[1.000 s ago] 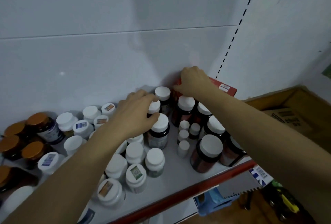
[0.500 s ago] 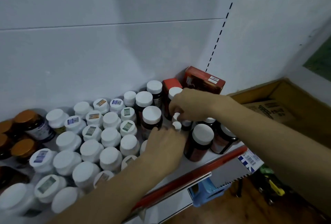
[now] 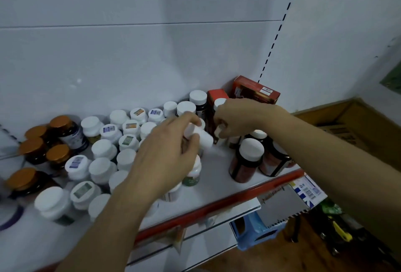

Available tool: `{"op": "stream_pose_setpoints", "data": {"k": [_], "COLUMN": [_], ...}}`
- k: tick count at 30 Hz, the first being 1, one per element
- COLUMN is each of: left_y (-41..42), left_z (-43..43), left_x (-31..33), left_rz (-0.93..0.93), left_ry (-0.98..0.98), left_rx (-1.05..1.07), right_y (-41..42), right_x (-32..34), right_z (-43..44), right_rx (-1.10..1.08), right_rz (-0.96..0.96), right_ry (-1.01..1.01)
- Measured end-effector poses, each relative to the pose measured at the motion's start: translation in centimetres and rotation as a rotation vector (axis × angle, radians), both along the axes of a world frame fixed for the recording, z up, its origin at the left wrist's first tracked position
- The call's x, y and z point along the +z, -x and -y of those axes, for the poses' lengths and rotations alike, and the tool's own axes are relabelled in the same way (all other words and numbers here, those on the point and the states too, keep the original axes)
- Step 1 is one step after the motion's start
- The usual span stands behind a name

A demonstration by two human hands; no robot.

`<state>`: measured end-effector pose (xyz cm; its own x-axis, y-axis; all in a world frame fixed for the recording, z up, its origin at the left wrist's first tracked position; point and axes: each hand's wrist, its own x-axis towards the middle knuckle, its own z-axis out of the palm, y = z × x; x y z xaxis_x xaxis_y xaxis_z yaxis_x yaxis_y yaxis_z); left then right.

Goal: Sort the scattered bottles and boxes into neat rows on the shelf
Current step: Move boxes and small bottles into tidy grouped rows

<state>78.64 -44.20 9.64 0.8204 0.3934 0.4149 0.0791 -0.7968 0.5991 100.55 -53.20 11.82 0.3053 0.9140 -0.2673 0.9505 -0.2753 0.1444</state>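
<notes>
Between the two hands: small white bottle (image 3: 200,136), tilted above the shelf (image 3: 217,169), blurred.
Writing: none can be read; the red box (image 3: 253,91) behind the right fingers bears a white barcode sticker, the shelf-edge tag (image 3: 308,191) below the right forearm shows barcodes, and several white caps carry small blue, green or orange stickers.
Left hand (image 3: 165,161): back up, fingers (image 3: 186,119) and thumb curled round the small white bottle.
Right hand (image 3: 236,117): knuckles up, fingers curled downward over something small and white; whether they hold it cannot be told.
White-capped bottles (image 3: 102,148): packed upright, left of the left fingers, partly hidden under that hand.
Amber-capped bottles (image 3: 58,123): farther left.
Dark bottles (image 3: 249,158): below the right fingers, near the shelf's red edge.
Blue stool (image 3: 256,228): under the shelf.
</notes>
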Motion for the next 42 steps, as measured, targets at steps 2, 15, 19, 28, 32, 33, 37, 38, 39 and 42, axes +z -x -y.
{"op": "stream_pose_setpoints", "data": {"k": [2,15,19,28,32,33,37,38,39,42], "left_y": [1.0,15.9,24.4,49.6,63.9,67.1,78.4,80.8,83.1,89.8], "left_z": [-0.6,2.0,1.3,-1.3,-2.3,-2.4,-3.0,-3.2,-3.4,-4.9], "left_x": [-0.6,-2.4,-2.7,-3.6,-4.3,-4.1,-2.8,-2.7,-2.6,-3.4], "left_rz": [0.174,0.844,1.011,1.140,1.236,1.245,1.288,1.287,1.300,1.433], "left_ry": [0.225,1.096,1.247,1.073,1.144,1.168,1.107,1.069,1.045,1.044], "left_rx": [0.004,0.362,0.449,0.685,0.736,0.751,0.883,0.923,0.948,0.971], "right_y": [0.3,20.6,28.3,49.4,63.4,67.0,80.8,83.9,86.9,94.7], "right_x": [1.3,-5.5,-7.2,-8.1,-9.0,-9.1,-8.5,-8.2,-8.0,-8.0], "right_z": [1.9,4.0,0.5,-10.2,-15.2,-16.5,-21.2,-22.2,-23.2,-26.3], "right_rx": [-0.059,-0.388,-0.437,-0.026,0.108,0.132,0.203,0.230,0.267,0.377], "right_rz": [-0.055,-1.678,-1.881,-1.858,-1.936,-1.945,-1.967,-1.967,-1.959,-1.915], "right_ry": [-0.226,-1.112,-0.876,-0.588,-0.419,-0.375,-0.206,-0.166,-0.131,-0.051]}}
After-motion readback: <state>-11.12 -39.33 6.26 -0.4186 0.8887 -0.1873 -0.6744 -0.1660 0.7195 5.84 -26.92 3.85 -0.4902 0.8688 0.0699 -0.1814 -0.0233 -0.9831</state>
